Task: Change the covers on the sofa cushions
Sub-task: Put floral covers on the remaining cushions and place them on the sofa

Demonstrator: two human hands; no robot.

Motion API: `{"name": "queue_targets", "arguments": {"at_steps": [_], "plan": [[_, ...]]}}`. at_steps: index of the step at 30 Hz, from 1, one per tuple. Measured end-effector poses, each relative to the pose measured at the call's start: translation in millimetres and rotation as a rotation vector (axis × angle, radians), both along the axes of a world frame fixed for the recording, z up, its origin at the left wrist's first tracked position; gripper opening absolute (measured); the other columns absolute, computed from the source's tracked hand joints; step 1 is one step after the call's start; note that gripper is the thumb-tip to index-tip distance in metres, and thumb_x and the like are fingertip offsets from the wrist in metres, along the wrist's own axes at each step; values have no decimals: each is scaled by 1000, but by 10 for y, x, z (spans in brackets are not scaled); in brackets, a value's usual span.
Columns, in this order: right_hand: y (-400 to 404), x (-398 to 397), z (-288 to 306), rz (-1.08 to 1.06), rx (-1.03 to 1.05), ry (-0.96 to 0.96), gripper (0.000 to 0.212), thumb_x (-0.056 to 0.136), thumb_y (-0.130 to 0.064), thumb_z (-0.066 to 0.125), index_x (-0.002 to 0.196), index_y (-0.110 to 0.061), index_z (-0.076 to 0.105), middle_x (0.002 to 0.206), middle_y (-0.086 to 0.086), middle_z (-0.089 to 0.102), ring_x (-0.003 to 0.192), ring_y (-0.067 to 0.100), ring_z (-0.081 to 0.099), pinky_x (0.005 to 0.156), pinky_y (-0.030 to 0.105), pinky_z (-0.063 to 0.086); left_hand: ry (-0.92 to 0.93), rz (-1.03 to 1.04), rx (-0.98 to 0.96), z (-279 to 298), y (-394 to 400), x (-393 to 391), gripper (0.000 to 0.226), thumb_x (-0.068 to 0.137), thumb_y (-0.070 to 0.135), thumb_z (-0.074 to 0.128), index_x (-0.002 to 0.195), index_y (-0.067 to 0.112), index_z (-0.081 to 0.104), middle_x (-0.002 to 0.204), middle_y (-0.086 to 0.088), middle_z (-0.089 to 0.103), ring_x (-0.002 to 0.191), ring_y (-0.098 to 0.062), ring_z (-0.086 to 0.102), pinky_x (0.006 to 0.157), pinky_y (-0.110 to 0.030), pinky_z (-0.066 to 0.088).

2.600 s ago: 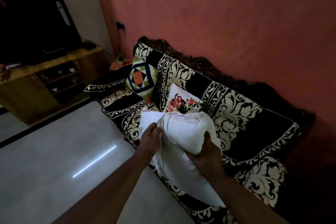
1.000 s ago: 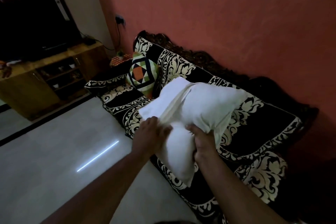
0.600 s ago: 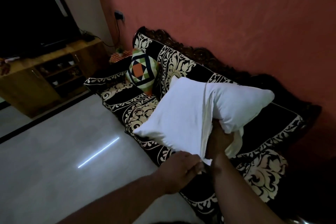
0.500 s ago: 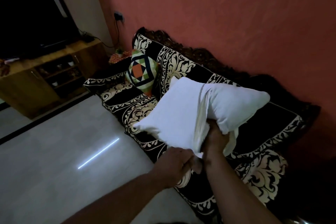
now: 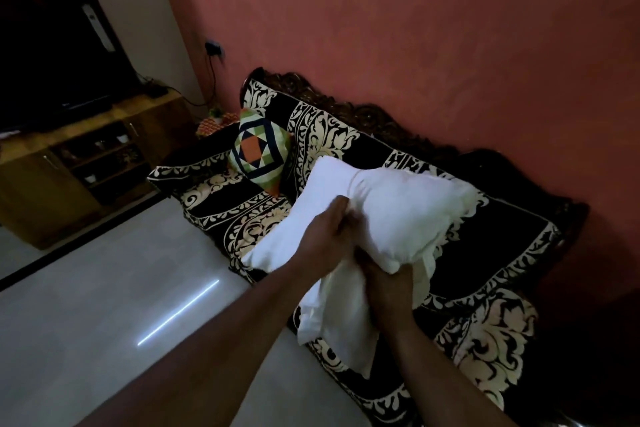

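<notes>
I hold a white cushion (image 5: 398,211) in front of the sofa (image 5: 491,246), which wears a black and cream floral throw. Loose white cover cloth (image 5: 332,319) hangs down from the cushion between my arms. My left hand (image 5: 325,236) grips the cloth on the cushion's near face. My right hand (image 5: 384,284) grips the cushion's lower edge from below, fingers sunk into the fabric. A cushion with a green, orange and navy geometric cover (image 5: 259,156) leans upright against the sofa back at the left end.
A wooden TV cabinet (image 5: 69,163) with a dark screen (image 5: 45,55) stands at the left. Pale glossy floor (image 5: 104,305) lies in front of the sofa. A red wall (image 5: 415,28) with a plugged socket (image 5: 213,47) rises behind it.
The cushion swung from my lap up over the sofa seat. My left hand moved up from the hanging cloth onto the cushion's near face. The floral cushion behind is now hidden.
</notes>
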State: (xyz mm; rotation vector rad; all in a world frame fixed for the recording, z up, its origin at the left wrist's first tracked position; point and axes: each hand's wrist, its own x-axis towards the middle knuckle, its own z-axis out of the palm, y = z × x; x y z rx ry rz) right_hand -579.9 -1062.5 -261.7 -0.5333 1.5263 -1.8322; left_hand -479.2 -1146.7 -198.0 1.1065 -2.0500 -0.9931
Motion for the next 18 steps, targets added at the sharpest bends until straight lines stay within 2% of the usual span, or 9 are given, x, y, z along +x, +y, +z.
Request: {"name": "queue_targets", "arguments": {"at_steps": [1, 3, 4, 6, 7, 9, 12, 16, 18], "plan": [[39, -53, 11, 118, 41, 13, 4, 93, -27, 72, 96, -28, 73, 91, -8, 75, 89, 7, 70, 72, 26, 57, -24, -159, -11, 42, 106, -33, 5, 94, 32, 48, 95, 28, 45, 79, 10, 57, 73, -8, 54, 67, -35, 42], [145, -150, -150, 278, 319, 40, 19, 96, -43, 65, 79, -50, 72, 79, -21, 70, 82, -4, 67, 67, 10, 53, -235, -467, -144, 106, 382, -156, 13, 97, 44, 46, 107, 36, 44, 84, 5, 59, 81, -16, 59, 71, -30, 42], [192, -143, -112, 303, 382, 2, 31, 99, -29, 65, 74, -44, 74, 77, -18, 70, 82, -5, 66, 67, 6, 50, -314, -531, -224, 95, 482, -218, 17, 99, 49, 42, 108, 35, 42, 82, 1, 59, 80, -22, 61, 69, -30, 42], [170, -155, -111, 342, 367, 35, 14, 99, -19, 56, 102, -17, 70, 107, 13, 71, 104, 15, 65, 83, 9, 49, -316, -420, -356, 105, 492, -280, 24, 99, 54, 39, 107, 32, 42, 79, -5, 64, 76, -29, 64, 66, -33, 47], [123, -174, -126, 344, 306, 119, 41, 89, -35, 61, 120, -8, 63, 124, 18, 66, 114, 19, 62, 92, 11, 48, -260, -290, -368, 143, 411, -253, 24, 99, 55, 40, 107, 32, 43, 78, -4, 64, 74, -29, 64, 65, -34, 50], [111, -210, -31, 390, 197, 170, 88, 59, -52, 82, 135, -13, 57, 129, 3, 67, 114, 10, 65, 90, 13, 51, -146, -117, -285, 184, 157, -107, 20, 102, 50, 45, 99, 31, 43, 72, 1, 56, 67, -20, 59, 60, -32, 48], [86, -384, 114, 329, 193, 343, 117, 42, -49, 95, 141, -22, 41, 125, -9, 63, 112, -1, 63, 82, 10, 51, -127, -87, -204, 144, -59, 86, 16, 103, 42, 49, 92, 35, 40, 66, 9, 49, 59, -6, 49, 56, -28, 39], [-146, -561, 432, 210, 242, 462, 158, 40, -68, 88, 159, -25, -6, 157, -4, 35, 138, 14, 40, 107, 28, 39, -213, -110, -174, -31, -90, 203, 15, 103, 40, 50, 98, 29, 42, 68, 2, 56, 62, -20, 55, 59, -37, 44], [-251, -580, 504, 233, 302, 510, 152, 49, -61, 93, 160, -21, -3, 155, -1, 41, 136, 19, 45, 106, 32, 41, -210, -87, -171, -118, -64, 200, 15, 103, 39, 51, 95, 28, 43, 66, 0, 55, 61, -21, 55, 57, -37, 42]]}}
